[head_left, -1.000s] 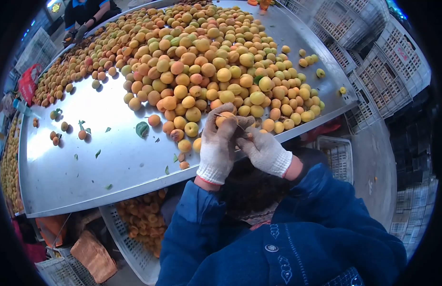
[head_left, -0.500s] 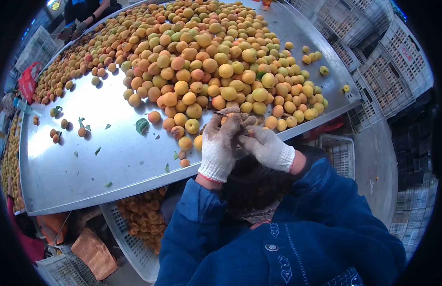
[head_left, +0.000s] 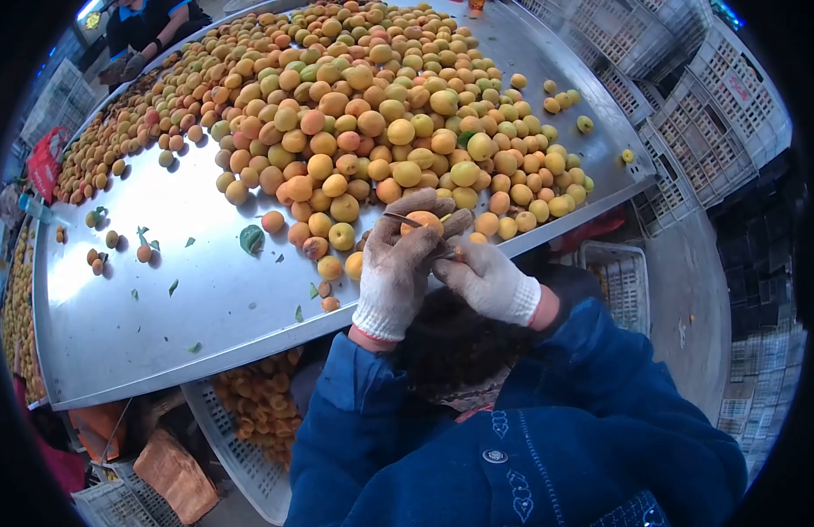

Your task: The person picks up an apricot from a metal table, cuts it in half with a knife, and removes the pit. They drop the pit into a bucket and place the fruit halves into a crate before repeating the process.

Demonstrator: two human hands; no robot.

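My left hand (head_left: 395,268), in a white knit glove, is closed around an orange apricot (head_left: 421,220) at the near edge of the steel table (head_left: 161,290). My right hand (head_left: 486,279), also gloved, grips a small knife whose thin blade (head_left: 398,217) lies across the top of that apricot. Both hands meet just in front of a large heap of apricots (head_left: 380,114) that covers the far half of the table. A dark pile of scraps lies in my lap below the hands.
Loose apricots and green leaves (head_left: 251,239) lie scattered on the table's left. A white slotted crate (head_left: 240,439) with cut apricots stands under the table edge; more crates (head_left: 688,114) are stacked right. Another person's gloved hands (head_left: 126,63) work at the far left corner.
The knife blade has shifted across the apricot as both hands turned it slightly; the hands stay in the same spot at the table edge.
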